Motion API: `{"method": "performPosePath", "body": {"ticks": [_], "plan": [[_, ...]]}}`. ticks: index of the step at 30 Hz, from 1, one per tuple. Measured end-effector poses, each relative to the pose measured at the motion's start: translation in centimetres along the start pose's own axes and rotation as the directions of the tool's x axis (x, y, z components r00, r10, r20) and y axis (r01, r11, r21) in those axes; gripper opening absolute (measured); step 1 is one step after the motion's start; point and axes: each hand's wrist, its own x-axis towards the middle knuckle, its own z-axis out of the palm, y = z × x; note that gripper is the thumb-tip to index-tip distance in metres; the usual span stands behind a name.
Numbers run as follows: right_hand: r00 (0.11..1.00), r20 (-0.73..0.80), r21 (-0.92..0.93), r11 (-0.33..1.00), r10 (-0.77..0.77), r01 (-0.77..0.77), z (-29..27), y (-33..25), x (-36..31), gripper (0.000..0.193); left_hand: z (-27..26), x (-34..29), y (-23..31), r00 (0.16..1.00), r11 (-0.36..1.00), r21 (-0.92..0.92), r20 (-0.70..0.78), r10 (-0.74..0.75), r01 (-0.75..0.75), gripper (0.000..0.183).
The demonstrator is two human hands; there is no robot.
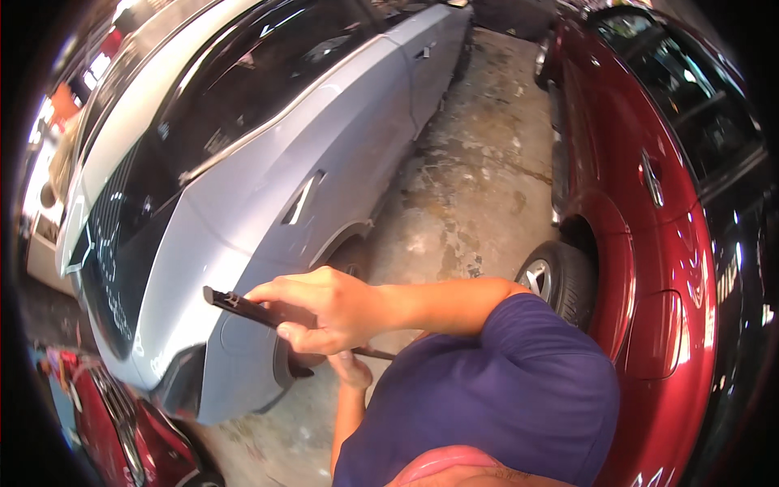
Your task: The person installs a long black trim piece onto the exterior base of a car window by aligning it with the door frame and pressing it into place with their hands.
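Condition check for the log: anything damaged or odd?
Only the greyish concrete floor between the silver car and the glossy red car: dark stains and pale patches make it look worn. Nothing else stands out.

Single head-worn fisheye, facing down, close above right hand (pixel 329 304), between silver car (pixel 243 223) and dark-red car (pixel 661 243).

The red car (pixel 661 235) is glossy, the black tool (pixel 247 308) perhaps plastic.

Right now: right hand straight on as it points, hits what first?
Probably the silver car's rear side panel, with the tip of the black tool in the right hand reaching it first; depth of the gap is unclear.
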Motion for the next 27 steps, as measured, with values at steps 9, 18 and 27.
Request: {"method": "performPosePath", "body": {"ticks": [9, 18, 27], "plan": [[0.974, -0.187, -0.301, 0.937, 0.124, -0.177, -19.6, 2.0, -8.0, 0.05, 15.9, 12.4, -4.3, 0.913, 0.933, 0.041, 0.227, 0.34, -0.358, 0.053], [0.828, -0.55, -0.507, 0.832, -0.114, -0.223, -35.9, 6.4, -11.8, 0.045, 34.9, 22.4, -8.7, 0.87, 0.939, 0.159, 0.448, 0.208, -0.306, 0.027], [0.745, -0.665, -0.5, 0.708, 0.055, -0.499, -51.3, 18.4, -10.0, 0.036, 46.6, 36.6, -17.8, 0.788, 0.992, -0.053, 0.603, 0.126, -0.118, 0.048]]}}
